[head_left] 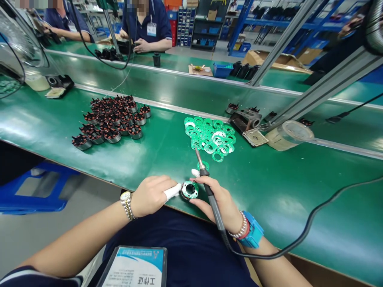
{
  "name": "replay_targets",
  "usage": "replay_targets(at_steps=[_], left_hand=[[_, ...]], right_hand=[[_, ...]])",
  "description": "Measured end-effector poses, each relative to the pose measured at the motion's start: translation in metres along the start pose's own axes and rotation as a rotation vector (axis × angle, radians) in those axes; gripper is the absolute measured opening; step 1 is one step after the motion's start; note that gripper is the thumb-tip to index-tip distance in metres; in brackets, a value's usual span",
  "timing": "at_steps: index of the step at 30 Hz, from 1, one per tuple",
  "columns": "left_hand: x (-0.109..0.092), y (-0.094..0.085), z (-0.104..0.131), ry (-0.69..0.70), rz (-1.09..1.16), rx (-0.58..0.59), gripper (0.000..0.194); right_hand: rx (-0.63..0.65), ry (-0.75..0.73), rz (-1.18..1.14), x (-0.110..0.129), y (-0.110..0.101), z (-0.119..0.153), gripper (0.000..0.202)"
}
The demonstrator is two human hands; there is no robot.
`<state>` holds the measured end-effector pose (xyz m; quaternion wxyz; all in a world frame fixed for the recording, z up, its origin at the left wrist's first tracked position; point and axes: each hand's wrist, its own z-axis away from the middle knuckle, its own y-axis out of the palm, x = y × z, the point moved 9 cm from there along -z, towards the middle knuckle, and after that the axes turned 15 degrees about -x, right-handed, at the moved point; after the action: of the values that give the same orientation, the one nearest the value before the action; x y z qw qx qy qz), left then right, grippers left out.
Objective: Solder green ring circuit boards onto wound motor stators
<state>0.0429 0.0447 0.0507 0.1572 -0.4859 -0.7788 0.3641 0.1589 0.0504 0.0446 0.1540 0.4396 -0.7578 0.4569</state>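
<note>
Near the bench's front edge is a motor stator with a green ring-shaped circuit board (194, 190) on top. My left hand (152, 195) is closed on its left side, with a white wrap on a finger. A soldering iron (213, 203) lies across my right hand (224, 201), its tip pointing away from me towards the loose boards. That hand's thumb and fingertips also touch the stator's right side. One loose green ring board (203, 165) lies just beyond, partly hidden by the iron. The stator's underside is hidden.
Many copper-wound stators (112, 135) stand at the left. A pile of green ring boards (209, 135) lies ahead. Right of it are a soldering iron stand (245, 121) and a round tub (289, 135). The iron's cable (311, 223) trails right. Co-workers (149, 28) sit across the bench.
</note>
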Motion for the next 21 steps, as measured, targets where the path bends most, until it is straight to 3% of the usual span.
replay_targets(at_steps=[4,9,11,16,21], left_hand=[[0.006,0.006,-0.002,-0.094,0.039,-0.026,0.022],[0.02,0.015,0.006,-0.434,0.112,-0.152,0.017],[0.017,0.016,0.012,-0.502,0.111,-0.19,0.016],[-0.001,0.021,0.022,-0.513,0.237,-0.107,0.034],[0.009,0.022,0.022,-0.666,0.167,-0.077,0.051]], right_hand=[[-0.016,-0.028,0.003,0.003,-0.001,0.0,0.038],[-0.124,-0.022,0.074,0.002,-0.002,0.008,0.037],[-0.16,-0.006,0.1,0.002,-0.003,0.012,0.037],[-0.209,-0.013,0.15,0.005,-0.001,0.017,0.038],[-0.264,0.005,0.147,0.006,-0.004,0.016,0.038]])
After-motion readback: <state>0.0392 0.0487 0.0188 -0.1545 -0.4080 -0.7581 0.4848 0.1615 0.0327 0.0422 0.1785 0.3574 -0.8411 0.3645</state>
